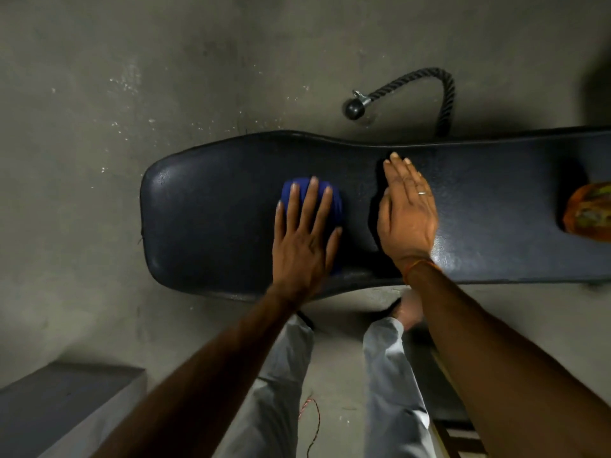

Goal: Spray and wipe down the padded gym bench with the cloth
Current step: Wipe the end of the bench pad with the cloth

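Nearest the camera, two bare forearms reach forward over pale trouser legs (281, 375) and a foot on the concrete floor (82, 226). The left hand (305, 233) lies flat with fingers spread, pressing a bunched blue cloth (332, 203) onto the padded bench (215, 209); it is not closed around the cloth but pins it under the palm and fingers. The right hand (406, 213), wearing a ring, rests open and empty on the pad just beside the left, fingers together and pointing toward the far edge, apparently steadying the body. The two hands sit apart with a strip of bare vinyl between them. Judging by this, the wiping stage is in hand: a glossy patch near the right wrist suggests a wet or already wiped area, though glare cannot be ruled out. The rounded end of the bench to the left of the cloth and the long stretch to the right look still to be covered. No spray bottle can be made out with certainty; an orange, patterned object (590, 211) sits on the pad at the far right edge, too blurred to identify. Beyond the bench, a black rope attachment (429, 84) lies on the floor.
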{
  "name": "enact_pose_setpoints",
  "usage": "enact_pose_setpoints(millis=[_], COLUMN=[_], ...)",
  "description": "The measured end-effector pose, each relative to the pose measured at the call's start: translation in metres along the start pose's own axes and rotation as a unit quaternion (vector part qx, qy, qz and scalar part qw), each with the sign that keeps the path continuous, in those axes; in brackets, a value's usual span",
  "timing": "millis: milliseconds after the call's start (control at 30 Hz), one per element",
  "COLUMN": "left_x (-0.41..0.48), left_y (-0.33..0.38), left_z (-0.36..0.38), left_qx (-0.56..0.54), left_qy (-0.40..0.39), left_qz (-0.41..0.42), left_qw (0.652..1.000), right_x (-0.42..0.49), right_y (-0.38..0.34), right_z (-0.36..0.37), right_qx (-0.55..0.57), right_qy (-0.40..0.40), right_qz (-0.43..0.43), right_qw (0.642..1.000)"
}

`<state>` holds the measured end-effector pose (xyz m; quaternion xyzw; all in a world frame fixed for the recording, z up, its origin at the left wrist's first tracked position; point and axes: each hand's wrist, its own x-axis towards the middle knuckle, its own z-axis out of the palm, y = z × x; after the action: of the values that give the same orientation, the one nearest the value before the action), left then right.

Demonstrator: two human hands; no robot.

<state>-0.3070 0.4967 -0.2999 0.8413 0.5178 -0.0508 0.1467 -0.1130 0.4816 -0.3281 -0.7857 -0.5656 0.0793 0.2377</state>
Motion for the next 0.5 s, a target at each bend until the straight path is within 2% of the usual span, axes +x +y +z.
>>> enact_pose_setpoints(millis=[67, 133, 233, 400, 500], left_x=[0.052, 0.094, 0.113, 0.05, -0.004], left_y=[0.002, 0.005, 0.013, 0.033, 0.054], left_z=[-0.009, -0.014, -0.01, 0.001, 0.015], left_qx=[0.011, 0.01, 0.009, 0.005, 0.007], left_qy=[0.017, 0.029, 0.037, 0.034, 0.012], left_qz=[0.004, -0.03, -0.059, -0.023, 0.019], left_qw=[1.0, 0.999, 0.998, 0.999, 1.0], right_x=[0.003, 0.003, 0.005, 0.007, 0.009], right_y=[0.002, 0.003, 0.004, 0.005, 0.036], right_z=[0.001, 0.002, 0.002, -0.008, -0.026], right_qx=[0.019, 0.018, -0.011, -0.003, -0.004], right_qy=[0.021, 0.035, 0.022, -0.029, -0.103], right_qz=[0.021, 0.052, 0.072, 0.073, -0.017], right_qw=[0.999, 0.998, 0.997, 0.997, 0.995])
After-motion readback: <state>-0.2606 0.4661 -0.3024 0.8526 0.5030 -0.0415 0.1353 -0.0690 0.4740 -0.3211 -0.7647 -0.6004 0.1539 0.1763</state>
